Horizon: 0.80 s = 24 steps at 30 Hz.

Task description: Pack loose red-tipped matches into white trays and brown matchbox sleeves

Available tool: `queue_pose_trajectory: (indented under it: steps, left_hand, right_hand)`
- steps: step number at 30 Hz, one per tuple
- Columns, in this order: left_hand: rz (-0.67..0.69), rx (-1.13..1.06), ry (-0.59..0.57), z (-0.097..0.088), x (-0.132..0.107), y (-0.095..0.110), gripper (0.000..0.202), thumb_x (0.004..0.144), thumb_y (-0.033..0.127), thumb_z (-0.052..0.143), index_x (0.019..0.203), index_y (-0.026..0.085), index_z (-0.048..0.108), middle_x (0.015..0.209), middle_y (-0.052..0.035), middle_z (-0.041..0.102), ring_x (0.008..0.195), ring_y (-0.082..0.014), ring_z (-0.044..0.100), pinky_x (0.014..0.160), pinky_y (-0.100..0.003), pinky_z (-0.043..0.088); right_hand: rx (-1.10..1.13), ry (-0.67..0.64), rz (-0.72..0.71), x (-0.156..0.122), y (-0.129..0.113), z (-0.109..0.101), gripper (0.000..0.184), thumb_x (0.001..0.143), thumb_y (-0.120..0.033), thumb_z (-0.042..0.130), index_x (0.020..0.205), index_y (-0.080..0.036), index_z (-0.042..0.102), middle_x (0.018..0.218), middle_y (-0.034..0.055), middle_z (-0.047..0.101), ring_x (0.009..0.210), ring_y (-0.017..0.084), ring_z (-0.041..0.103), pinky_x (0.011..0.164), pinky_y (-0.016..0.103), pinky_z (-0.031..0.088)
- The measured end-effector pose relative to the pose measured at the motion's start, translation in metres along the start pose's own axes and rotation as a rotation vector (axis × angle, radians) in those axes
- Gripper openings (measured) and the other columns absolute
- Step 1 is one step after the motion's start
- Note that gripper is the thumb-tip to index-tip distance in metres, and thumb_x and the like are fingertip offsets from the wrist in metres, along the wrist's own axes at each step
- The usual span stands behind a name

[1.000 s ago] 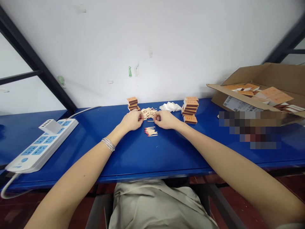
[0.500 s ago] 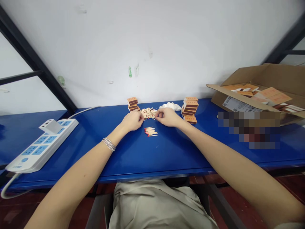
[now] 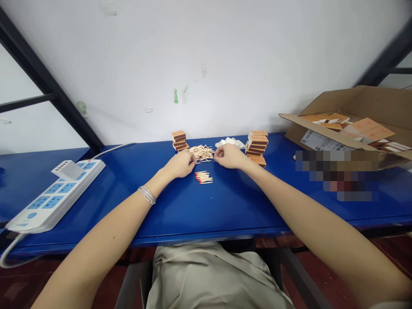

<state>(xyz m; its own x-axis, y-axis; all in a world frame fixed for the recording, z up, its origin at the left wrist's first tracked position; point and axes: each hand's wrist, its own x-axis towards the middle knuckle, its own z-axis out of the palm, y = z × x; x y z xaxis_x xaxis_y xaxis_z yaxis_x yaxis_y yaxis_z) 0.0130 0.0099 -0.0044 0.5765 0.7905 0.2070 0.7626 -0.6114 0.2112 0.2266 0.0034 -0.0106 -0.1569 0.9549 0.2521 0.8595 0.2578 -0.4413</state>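
A loose heap of matches point(image 3: 202, 152) lies on the blue table between my hands. My left hand point(image 3: 182, 164) is closed in a pinch at the heap's left front edge, with what looks like a match end at its fingertips. To the right of the heap, my right hand point(image 3: 230, 156) has its fingers curled together; what they hold, if anything, is hidden. In front of the heap is a smaller group of matches point(image 3: 204, 177), laid roughly side by side with red heads to the left. Behind my right hand sit white folded pieces point(image 3: 230, 142), probably matchbox trays.
Matchboxes are stacked at the left point(image 3: 179, 139) and in a taller right stack point(image 3: 257, 141). An open cardboard box point(image 3: 296, 133) of matchboxes stands far right, near a blurred-out patch. A white power strip point(image 3: 58, 197) with its cable occupies the table's left side.
My right hand has shifted slightly right, away from the heap. My left hand has moved a little to the right. The smaller group of matches looks unchanged.
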Motion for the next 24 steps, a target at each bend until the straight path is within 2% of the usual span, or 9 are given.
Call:
queue_pose_trajectory:
  steps: [5, 13, 15, 19, 24]
  left_hand:
    - [-0.009, -0.013, -0.01, -0.001, 0.0, 0.001, 0.015, 0.082, 0.02, 0.051, 0.076, 0.016, 0.064, 0.072, -0.0047, 0.06, 0.066, -0.0163, 0.052, 0.064, -0.029, 0.04]
    - [-0.01, -0.007, -0.01, 0.0, 0.0, 0.001, 0.015, 0.083, 0.019, 0.049, 0.077, 0.016, 0.063, 0.073, -0.0047, 0.06, 0.071, -0.0174, 0.055, 0.069, -0.029, 0.043]
    - [-0.01, -0.001, -0.008, 0.0, 0.0, 0.001, 0.016, 0.083, 0.02, 0.049, 0.078, 0.016, 0.064, 0.076, -0.0052, 0.061, 0.073, -0.0177, 0.055, 0.069, -0.029, 0.043]
    - [-0.01, 0.011, -0.007, -0.001, 0.0, 0.001, 0.017, 0.084, 0.021, 0.048, 0.08, 0.016, 0.064, 0.082, -0.0065, 0.063, 0.075, -0.0183, 0.055, 0.068, -0.029, 0.043]
    - [0.0, 0.013, -0.022, -0.003, -0.001, 0.002, 0.018, 0.084, 0.021, 0.047, 0.08, 0.016, 0.064, 0.084, -0.0068, 0.064, 0.077, -0.0183, 0.056, 0.069, -0.029, 0.043]
  right_hand:
    - [-0.036, 0.037, 0.034, -0.002, 0.002, -0.011, 0.01, 0.069, -0.017, 0.059, 0.072, -0.017, 0.069, 0.072, 0.004, 0.07, 0.066, 0.016, 0.06, 0.064, 0.026, 0.044]
    - [-0.04, 0.112, 0.092, -0.003, -0.003, -0.015, 0.013, 0.072, -0.016, 0.056, 0.074, -0.014, 0.069, 0.075, 0.0068, 0.07, 0.066, 0.017, 0.061, 0.067, 0.028, 0.045]
    - [0.046, 0.036, 0.022, -0.004, -0.002, -0.013, 0.013, 0.071, -0.017, 0.058, 0.076, -0.014, 0.07, 0.072, 0.0049, 0.069, 0.064, 0.015, 0.06, 0.064, 0.026, 0.044]
    - [0.209, -0.259, -0.191, -0.007, -0.003, -0.004, 0.013, 0.071, -0.018, 0.06, 0.077, -0.015, 0.071, 0.067, 0.0007, 0.067, 0.059, 0.011, 0.056, 0.058, 0.022, 0.042]
    - [0.218, -0.352, -0.296, -0.011, -0.01, 0.0, 0.015, 0.073, -0.022, 0.06, 0.079, -0.016, 0.072, 0.065, -0.0003, 0.064, 0.056, 0.009, 0.052, 0.056, 0.021, 0.039]
